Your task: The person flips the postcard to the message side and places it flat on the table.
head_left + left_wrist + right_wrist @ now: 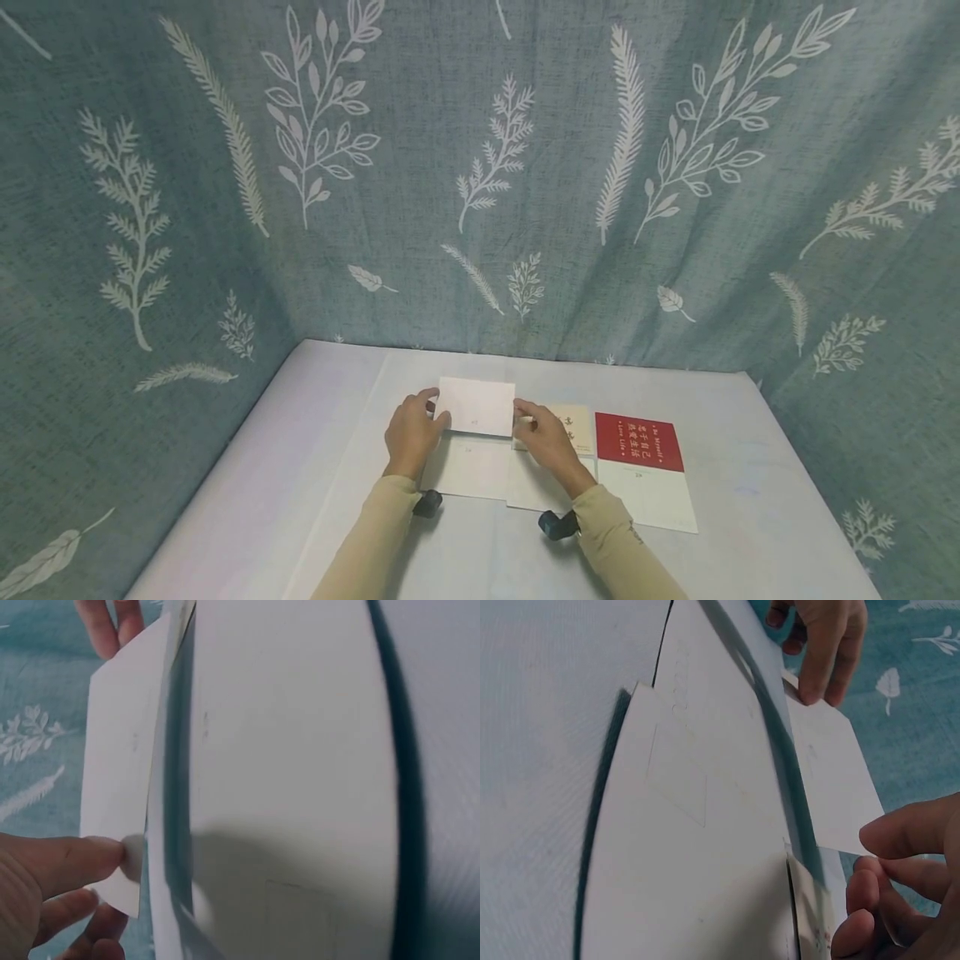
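Observation:
Both hands hold up a plain white card (476, 406) above the back half of the table. My left hand (411, 435) pinches its left end, the thumb (90, 859) on the near face and fingers behind. At the right end, my right hand (915, 877) grips a corner between thumb and fingertips. Small faint print marks the card's lower edge. Below it lie a white card (468, 471) and, partly under my right wrist, another white card (534, 483). A cream card with dark characters (577, 427) is partly hidden behind my right hand.
To the right lies a red card with white lettering (637, 442), with a white card (648, 497) directly in front of it. The pale tabletop (750, 500) runs back to a blue-green curtain with white leaf prints (555, 167), which also hangs at both sides.

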Demonstrator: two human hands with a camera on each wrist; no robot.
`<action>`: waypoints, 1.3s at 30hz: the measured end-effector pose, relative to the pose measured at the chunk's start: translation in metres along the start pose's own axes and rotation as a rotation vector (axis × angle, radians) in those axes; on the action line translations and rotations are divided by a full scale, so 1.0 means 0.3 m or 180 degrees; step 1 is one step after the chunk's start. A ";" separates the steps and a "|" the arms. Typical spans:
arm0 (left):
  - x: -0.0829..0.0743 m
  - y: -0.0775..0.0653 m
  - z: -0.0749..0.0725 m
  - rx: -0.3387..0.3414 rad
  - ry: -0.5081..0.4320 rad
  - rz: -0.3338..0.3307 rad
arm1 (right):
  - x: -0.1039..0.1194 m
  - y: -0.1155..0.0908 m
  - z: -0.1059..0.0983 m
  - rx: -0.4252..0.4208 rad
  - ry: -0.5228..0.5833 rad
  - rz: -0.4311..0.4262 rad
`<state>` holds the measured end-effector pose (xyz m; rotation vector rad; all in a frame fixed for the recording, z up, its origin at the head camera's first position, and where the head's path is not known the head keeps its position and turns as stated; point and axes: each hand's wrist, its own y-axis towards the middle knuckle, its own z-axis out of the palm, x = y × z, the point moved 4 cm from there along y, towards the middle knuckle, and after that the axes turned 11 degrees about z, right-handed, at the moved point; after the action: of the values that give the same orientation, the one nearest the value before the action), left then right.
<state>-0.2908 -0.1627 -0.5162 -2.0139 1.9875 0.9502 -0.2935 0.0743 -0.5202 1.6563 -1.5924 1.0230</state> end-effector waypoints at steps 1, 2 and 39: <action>0.000 -0.002 0.001 0.0010 0.0006 -0.0006 | -0.002 -0.001 0.001 -0.0011 -0.0036 0.0015; 0.001 -0.003 0.002 0.0012 0.0004 -0.0003 | -0.004 -0.002 0.002 -0.0024 -0.0076 0.0019; 0.016 -0.026 0.030 0.0063 0.0082 0.0003 | -0.034 0.012 0.023 0.0115 -0.0387 0.0247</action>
<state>-0.2868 -0.1613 -0.5282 -2.0252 2.0030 0.9058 -0.2961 0.0732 -0.5327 1.7215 -1.7386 1.0121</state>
